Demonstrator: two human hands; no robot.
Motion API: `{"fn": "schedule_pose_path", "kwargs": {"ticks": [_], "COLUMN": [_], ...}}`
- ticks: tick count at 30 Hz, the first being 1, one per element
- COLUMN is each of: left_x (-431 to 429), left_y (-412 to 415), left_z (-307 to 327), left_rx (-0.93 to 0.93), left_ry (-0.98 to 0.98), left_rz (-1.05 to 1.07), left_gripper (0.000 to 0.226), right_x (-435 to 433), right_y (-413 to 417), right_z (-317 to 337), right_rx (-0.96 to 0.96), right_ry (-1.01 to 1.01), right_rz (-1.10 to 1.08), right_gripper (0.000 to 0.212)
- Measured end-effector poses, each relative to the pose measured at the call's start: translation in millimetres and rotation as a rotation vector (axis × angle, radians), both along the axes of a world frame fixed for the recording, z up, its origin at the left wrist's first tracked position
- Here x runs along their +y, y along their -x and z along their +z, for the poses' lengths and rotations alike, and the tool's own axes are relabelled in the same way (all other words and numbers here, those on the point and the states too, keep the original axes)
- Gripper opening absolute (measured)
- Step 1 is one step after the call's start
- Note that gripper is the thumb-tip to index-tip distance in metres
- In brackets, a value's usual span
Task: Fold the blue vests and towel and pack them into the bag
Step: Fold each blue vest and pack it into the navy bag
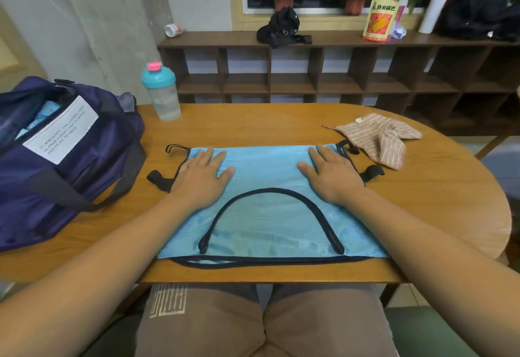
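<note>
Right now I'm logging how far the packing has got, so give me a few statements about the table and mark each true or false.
1. The left hand and the right hand both lie flat on the light blue mesh vest. True.
2. The beige striped towel is packed in the dark blue fabric bag. False: it lies crumpled on the wooden table, to the right of the vest.
3. The bag stands open at the person's left, with something light blue showing inside. True.
4. The clear shaker bottle with a teal lid lies on its side. False: it stands upright on the table, beside the bag.
</note>
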State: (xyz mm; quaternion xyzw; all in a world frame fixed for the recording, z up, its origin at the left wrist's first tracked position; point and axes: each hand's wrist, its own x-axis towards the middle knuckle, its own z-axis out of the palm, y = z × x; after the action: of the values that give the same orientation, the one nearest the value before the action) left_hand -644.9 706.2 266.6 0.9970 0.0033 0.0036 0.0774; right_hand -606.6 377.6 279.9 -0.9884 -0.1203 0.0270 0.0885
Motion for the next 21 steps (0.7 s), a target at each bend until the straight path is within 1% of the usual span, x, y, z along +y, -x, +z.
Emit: {"fn": "schedule_pose_path", "kwargs": {"ticks": [5, 9, 12, 17, 21], "left_x": [1.8, 4.1, 6.8, -0.8, -25.0], "left_y": [-1.6, -18.7, -38.9, -74.8, -102.2], "left_z": [0.6, 9.8, 23.2, 42.8, 49.3], "left_rx": [0.025, 0.041, 0.09, 0.108, 0.109], "left_ry": [-0.047, -0.018, 0.004, 0.032, -0.016], "left_rz": [0.012, -0.018, -0.056, -0.084, -0.082], "left_gripper": [0.081, 0.076, 0.07, 0.055, 0.051], "right_x": [-3.2, 1.4, 2.7, -3.0, -6.9], "right_y": [-5.3, -10.8, -4.1, 27.8, 55.8], "right_z": [-1.2, -1.7, 8.1, 37.5, 56.7], "right_rx": [-0.016, -0.004, 0.048, 0.021, -0.016], "right_ry": [0.037, 0.007, -0.005, 0.233, 0.368], "right_rz": [-0.036, -0.08, -0.069, -0.012, 0.065], "right_gripper": [0.087, 0.087, 0.085, 0.059, 0.048]}}
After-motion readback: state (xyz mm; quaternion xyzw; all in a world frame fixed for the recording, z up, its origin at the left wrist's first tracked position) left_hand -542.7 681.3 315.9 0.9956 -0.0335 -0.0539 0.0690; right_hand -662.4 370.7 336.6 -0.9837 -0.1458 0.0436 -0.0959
